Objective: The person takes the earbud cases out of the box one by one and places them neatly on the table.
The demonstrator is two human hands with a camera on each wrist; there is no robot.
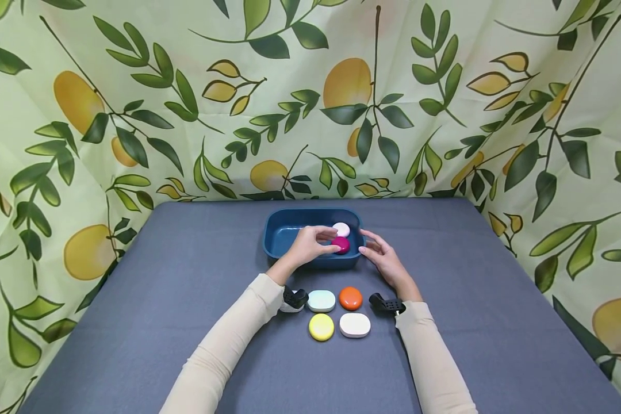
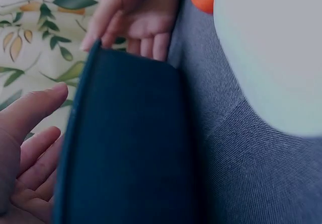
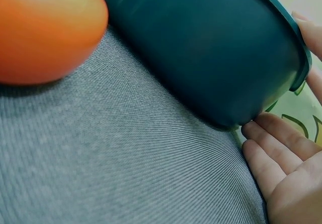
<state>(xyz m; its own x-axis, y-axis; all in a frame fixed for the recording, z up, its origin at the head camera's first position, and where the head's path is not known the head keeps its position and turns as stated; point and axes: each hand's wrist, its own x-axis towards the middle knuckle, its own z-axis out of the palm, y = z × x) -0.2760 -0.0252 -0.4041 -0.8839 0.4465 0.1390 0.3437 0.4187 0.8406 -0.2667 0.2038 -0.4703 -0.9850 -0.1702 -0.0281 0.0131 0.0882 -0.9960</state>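
Observation:
A dark blue rectangular tub (image 1: 310,264) sits toward the back of the table. Inside, at its right end, are a round magenta piece (image 1: 343,244) and a pale pink one (image 1: 342,229), both smooth like soap bars. My left hand (image 1: 310,242) reaches over the front rim, thumb beside the magenta piece and fingers spread apart; I see nothing gripped. Outside the tub's right end, my right hand (image 1: 383,257) touches the wall with extended fingertips. In the right wrist view several fingers (image 3: 274,148) lie near its lower corner.
In front of the tub lie an orange round piece (image 1: 351,298), a pale mint oval (image 1: 321,301), a yellow round (image 1: 321,327) and a white oval (image 1: 355,325). Another whitish piece (image 1: 291,309) is partly hidden by the left wrist strap. Patterned cloth (image 1: 290,132) hangs behind the table.

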